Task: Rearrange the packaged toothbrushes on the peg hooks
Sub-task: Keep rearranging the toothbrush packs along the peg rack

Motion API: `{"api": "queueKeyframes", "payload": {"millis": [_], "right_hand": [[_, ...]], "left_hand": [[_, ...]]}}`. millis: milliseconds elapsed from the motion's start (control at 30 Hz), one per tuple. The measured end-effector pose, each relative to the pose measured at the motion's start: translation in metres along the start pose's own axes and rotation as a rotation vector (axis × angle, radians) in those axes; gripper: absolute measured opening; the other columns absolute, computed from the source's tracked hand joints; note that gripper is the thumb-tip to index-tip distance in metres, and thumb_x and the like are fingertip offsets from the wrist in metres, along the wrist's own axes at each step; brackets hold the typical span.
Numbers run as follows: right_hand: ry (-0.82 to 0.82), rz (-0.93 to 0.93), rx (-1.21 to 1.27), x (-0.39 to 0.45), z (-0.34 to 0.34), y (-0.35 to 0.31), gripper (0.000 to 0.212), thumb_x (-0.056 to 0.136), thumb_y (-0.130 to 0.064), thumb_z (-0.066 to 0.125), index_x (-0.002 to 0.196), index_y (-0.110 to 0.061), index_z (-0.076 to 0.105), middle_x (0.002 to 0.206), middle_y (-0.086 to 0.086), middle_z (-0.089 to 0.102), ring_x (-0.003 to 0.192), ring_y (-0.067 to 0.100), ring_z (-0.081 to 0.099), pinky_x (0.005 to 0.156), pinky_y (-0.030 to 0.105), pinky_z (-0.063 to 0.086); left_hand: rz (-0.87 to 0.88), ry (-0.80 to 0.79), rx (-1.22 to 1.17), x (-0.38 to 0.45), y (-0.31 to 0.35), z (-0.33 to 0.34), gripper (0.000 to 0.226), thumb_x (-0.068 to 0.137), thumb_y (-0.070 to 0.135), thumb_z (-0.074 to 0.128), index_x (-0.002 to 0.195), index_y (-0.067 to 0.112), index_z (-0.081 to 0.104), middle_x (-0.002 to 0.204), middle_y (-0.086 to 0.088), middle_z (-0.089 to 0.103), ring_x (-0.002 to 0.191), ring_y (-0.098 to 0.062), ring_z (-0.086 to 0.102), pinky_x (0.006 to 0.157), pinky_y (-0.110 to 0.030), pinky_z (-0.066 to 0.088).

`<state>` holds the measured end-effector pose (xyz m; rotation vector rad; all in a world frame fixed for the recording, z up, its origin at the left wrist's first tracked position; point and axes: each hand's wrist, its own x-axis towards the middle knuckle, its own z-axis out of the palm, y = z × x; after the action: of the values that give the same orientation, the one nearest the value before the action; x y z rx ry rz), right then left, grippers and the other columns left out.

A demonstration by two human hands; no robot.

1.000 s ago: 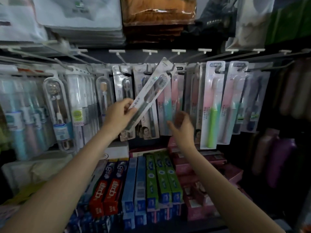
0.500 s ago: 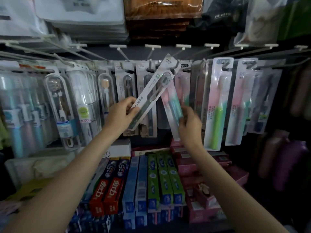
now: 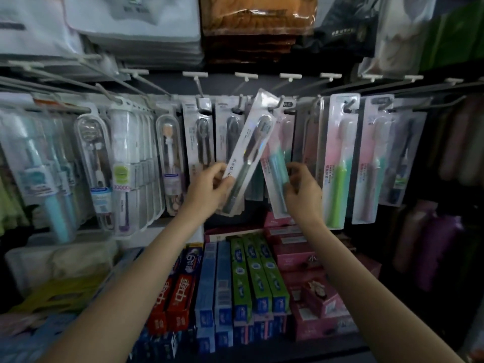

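Nearest the camera, two bare forearms reach up over rows of boxed toothpaste (image 3: 237,279) lying on the shelf below the display. The left hand (image 3: 209,191) has its fingers and thumb curled round the lower half of a white toothbrush pack (image 3: 248,155), which is off any hook and tilted with its top leaning right, up against the hanging row. The right hand (image 3: 303,193) pinches the lower part of a pink-and-teal pack (image 3: 275,176), swung out at a slant; whether its top is on a hook cannot be told, since the white pack covers that spot. Beyond the hands, the peg hooks (image 3: 349,106) carry full files of packs: clear-cased brushes to the left, grey cards in the middle, and to the right a pack with a green brush (image 3: 339,163). The rearranging looks to be in mid-course: one pack is free in hand and not yet rehung, a second is being handled, and the rest hang in place. Room is tight; neighbouring packs sit just beside each other, the hook tips point outward at the hands, and the shelf of folded goods (image 3: 256,27) sits close above the rail. The only open room is outward, toward the person.
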<state>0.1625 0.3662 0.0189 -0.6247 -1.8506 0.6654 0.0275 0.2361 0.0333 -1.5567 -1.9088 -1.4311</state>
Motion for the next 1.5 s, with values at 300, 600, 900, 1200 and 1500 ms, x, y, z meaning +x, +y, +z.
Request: {"api": "queueKeyframes", "payload": {"millis": [300, 600, 900, 1200, 1500], "right_hand": [[-0.012, 0.148, 0.056, -0.002, 0.027, -0.003, 0.039, 0.089, 0.005, 0.045, 0.127, -0.003, 0.042, 0.122, 0.018, 0.051, 0.109, 0.032, 0.051, 0.084, 0.030, 0.041], [0.316, -0.321, 0.174, -0.026, 0.045, -0.054, 0.026, 0.087, 0.007, 0.046, 0.111, -0.002, 0.050, 0.114, 0.011, 0.042, 0.102, 0.012, 0.042, 0.085, 0.006, 0.033], [-0.326, -0.272, 0.135, -0.025, 0.140, -0.099, 0.058, 0.089, -0.014, 0.060, 0.136, 0.002, 0.030, 0.136, 0.017, 0.039, 0.122, 0.026, 0.042, 0.098, 0.024, 0.034], [-0.203, -0.061, 0.152, -0.012, 0.179, -0.110, 0.031, 0.088, -0.016, 0.062, 0.107, -0.003, 0.041, 0.109, 0.012, 0.048, 0.093, 0.022, 0.049, 0.063, 0.021, 0.033], [-0.282, -0.196, 0.268, -0.036, 0.117, -0.107, 0.034, 0.083, -0.017, 0.067, 0.099, -0.010, 0.038, 0.080, -0.007, 0.051, 0.067, -0.002, 0.055, 0.053, 0.007, 0.043]], "left_hand": [[-0.197, -0.134, 0.079, -0.054, -0.037, 0.000, 0.022, 0.087, 0.009, 0.059, 0.109, 0.012, 0.061, 0.099, 0.003, 0.061, 0.093, -0.011, 0.058, 0.078, -0.015, 0.043], [-0.032, 0.328, 0.292, -0.054, -0.027, -0.044, 0.025, 0.081, -0.003, 0.057, 0.103, 0.009, 0.062, 0.101, -0.005, 0.058, 0.086, -0.004, 0.050, 0.078, 0.000, 0.036], [-0.184, 0.553, 0.382, -0.062, -0.043, -0.095, 0.055, 0.077, 0.015, 0.071, 0.125, 0.007, 0.043, 0.121, -0.015, 0.044, 0.112, -0.026, 0.041, 0.090, -0.029, 0.035], [-0.117, 0.484, 0.363, -0.068, -0.069, -0.120, 0.041, 0.084, 0.016, 0.064, 0.120, 0.009, 0.046, 0.112, -0.011, 0.051, 0.100, -0.024, 0.053, 0.080, -0.039, 0.048], [-0.076, 0.483, 0.352, -0.072, -0.063, -0.107, 0.038, 0.087, 0.016, 0.062, 0.119, 0.005, 0.046, 0.108, -0.012, 0.049, 0.099, -0.025, 0.051, 0.078, -0.034, 0.046]]}}
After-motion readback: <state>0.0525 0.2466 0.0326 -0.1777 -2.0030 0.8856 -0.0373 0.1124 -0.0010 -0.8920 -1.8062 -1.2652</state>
